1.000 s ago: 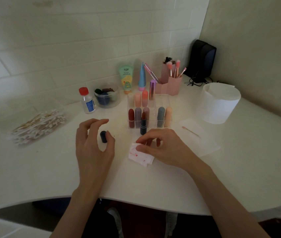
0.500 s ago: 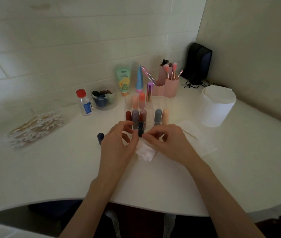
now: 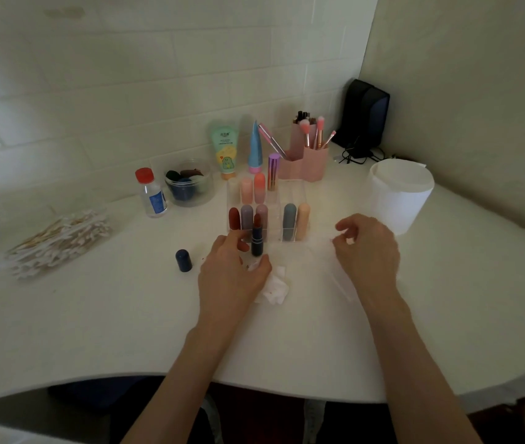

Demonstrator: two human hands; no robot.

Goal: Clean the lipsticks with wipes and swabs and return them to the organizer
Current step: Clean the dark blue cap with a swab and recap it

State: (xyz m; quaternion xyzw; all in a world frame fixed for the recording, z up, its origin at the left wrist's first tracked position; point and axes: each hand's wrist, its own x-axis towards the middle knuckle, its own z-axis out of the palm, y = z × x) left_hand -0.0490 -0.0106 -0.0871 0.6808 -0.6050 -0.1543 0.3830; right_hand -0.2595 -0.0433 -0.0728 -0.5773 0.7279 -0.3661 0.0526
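Lipstick (image 3: 257,238), uncapped, stands just beyond fingers of the left hand (image 3: 232,274) pinching a stained wipe (image 3: 275,288), right hand (image 3: 366,251) loosely curled, empty; probably light, bullet soft: grip the stiff barrel.

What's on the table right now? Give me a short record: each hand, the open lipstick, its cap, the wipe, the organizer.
left hand: grips the crumpled wipe
right hand: fingers loosely curled just above the table; unclear whether it holds anything
open lipstick: upright, uncapped, just in front of the organizer
cap: navy, standing on the table, left of the left hand
wipe: white, red-stained
organizer: clear, capped lipsticks in two rows
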